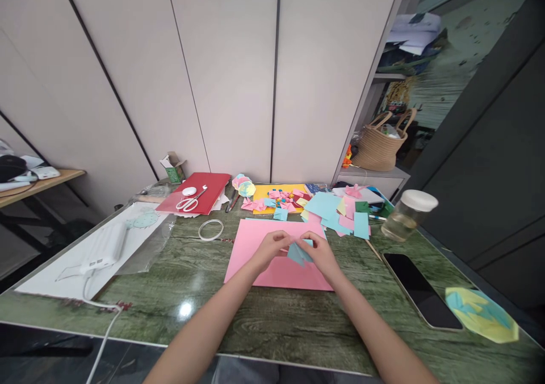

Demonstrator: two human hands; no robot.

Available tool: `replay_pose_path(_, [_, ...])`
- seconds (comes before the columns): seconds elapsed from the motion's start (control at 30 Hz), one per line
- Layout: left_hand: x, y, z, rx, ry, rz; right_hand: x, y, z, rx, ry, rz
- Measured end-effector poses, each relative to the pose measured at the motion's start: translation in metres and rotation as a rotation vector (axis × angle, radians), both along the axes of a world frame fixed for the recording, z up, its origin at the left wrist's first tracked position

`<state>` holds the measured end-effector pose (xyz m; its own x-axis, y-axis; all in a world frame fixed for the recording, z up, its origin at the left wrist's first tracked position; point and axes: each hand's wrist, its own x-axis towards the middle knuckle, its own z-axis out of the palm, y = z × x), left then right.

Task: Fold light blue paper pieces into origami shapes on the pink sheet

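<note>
Over a pink sheet [251,253] on the green table, both hands meet at a small folded light-blue paper [300,252]. My right hand [318,251] pinches that paper at its upper edge. My left hand [272,246] is closed, its fingertips together close to the paper's upper left; a bit of pink shows beneath them, and what exactly they grip is too small to tell. Behind the sheet, small pink and blue folded pieces lie on a yellow sheet [260,192]. Loose light-blue squares [326,205] are spread to the right of them.
White scissors [187,203] lie on a red folder [213,188] at the back left. A tape ring [210,230] and a white power strip [106,245] are on the left. At the right are a lidded jar [402,219], a phone [419,287] and a yellow-blue paper disc [481,313].
</note>
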<state>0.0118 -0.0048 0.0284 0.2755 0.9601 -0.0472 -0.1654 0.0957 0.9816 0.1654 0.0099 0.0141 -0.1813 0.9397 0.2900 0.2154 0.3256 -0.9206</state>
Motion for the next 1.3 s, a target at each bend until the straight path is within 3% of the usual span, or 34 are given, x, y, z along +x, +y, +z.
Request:
replay_pose_path(0.17, [-0.002, 0.003, -0.007, -0.098, 0.005, -0.023, -0.001, 0.0, -0.003, -0.061, 0.081, 0.011])
replay_pose_path(0.4, [-0.006, 0.008, -0.009, -0.083, -0.1, 0.084, 0.0, -0.005, -0.002, -0.322, 0.281, 0.125])
replay_pose_path(0.63, [-0.009, 0.011, -0.012, -0.042, -0.056, 0.046, 0.003, 0.002, -0.007, -0.218, 0.345, 0.104])
replay_pose_path(0.87, [-0.008, 0.012, -0.011, 0.204, 0.093, 0.113, 0.003, 0.003, -0.005, -0.172, 0.3, 0.106])
replay_pose_path(1.03, [-0.006, 0.011, -0.007, 0.162, -0.052, 0.094, 0.002, 0.001, -0.002, -0.097, 0.279, 0.057])
replay_pose_path(1.2, [-0.008, 0.012, -0.007, 0.087, -0.16, 0.157, 0.002, -0.001, 0.001, -0.085, 0.289, 0.083])
replay_pose_path(1.3, [-0.011, 0.012, -0.007, -0.012, -0.189, 0.09, 0.003, -0.002, 0.004, -0.088, 0.288, 0.13])
